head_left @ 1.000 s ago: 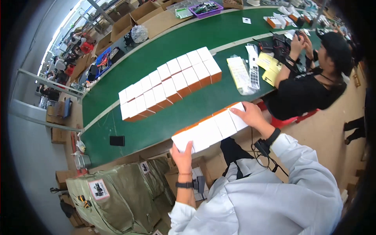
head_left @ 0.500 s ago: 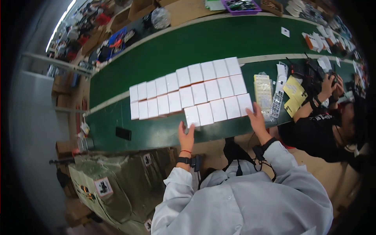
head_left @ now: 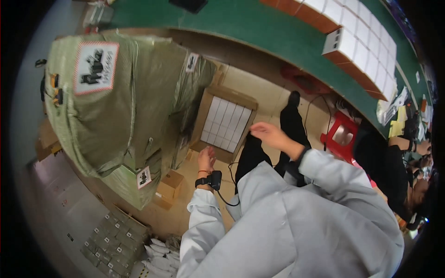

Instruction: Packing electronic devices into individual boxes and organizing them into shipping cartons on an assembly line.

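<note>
An open cardboard carton point(head_left: 198, 124) stands on the floor between my legs and a big wrapped stack, with rows of white boxes point(head_left: 225, 121) packed inside it. My left hand point(head_left: 206, 158) is at the carton's near left corner, its fingers loosely bent and nothing visible in them. Just off the carton's right side is my right hand point(head_left: 270, 134), empty, fingers stretched toward the carton. Whether either hand touches the cardboard is hard to tell. On the green table, rows of white-topped boxes with orange sides point(head_left: 354, 44) sit at upper right.
The stack in green wrap point(head_left: 153, 88) rises directly left of the carton. A small brown box point(head_left: 169, 187) lies on the floor beside it. To the right are a red stool point(head_left: 340, 134) and a seated co-worker point(head_left: 384, 171). The green table's edge point(head_left: 250, 46) runs overhead.
My hands have left the block of white boxes on the table and come down to the floor carton. The view has swung down and left, bringing the packed carton into sight.
</note>
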### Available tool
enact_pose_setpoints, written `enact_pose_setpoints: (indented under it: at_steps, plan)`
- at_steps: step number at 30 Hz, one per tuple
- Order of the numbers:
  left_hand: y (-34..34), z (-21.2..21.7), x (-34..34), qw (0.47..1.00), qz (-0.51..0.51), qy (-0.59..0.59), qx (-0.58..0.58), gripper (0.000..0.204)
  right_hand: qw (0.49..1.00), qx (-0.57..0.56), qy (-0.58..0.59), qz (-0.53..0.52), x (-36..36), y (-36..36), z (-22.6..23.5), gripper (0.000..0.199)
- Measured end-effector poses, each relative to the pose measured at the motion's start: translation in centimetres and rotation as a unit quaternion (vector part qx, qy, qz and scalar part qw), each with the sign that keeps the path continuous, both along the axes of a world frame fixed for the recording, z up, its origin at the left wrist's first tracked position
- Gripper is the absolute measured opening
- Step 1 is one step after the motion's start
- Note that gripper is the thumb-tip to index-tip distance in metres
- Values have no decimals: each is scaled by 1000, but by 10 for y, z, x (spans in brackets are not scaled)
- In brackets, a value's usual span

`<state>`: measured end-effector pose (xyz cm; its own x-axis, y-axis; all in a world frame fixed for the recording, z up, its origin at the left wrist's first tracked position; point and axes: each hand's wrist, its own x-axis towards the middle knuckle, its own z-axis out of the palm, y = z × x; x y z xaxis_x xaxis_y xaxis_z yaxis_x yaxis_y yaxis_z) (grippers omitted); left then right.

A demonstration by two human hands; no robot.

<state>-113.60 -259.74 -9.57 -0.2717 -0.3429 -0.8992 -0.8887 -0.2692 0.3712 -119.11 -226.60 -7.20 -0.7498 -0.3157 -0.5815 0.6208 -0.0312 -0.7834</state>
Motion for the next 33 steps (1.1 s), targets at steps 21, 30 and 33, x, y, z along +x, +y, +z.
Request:
enact_pose_setpoints:
  at_steps: [21,30,33]
  plan:
    - [-3,-520,-186,529,-808,110,-237,56,835,501,-123,191,-14,-114,-501,58]
    - [55,-551,-222,519,-804,170,-234,55,830,522,-123,153,-9,-63,-527,57]
    - [71,-553,-230,517,-801,186,-236,55,830,526,-120,143,-7,-46,-527,56]
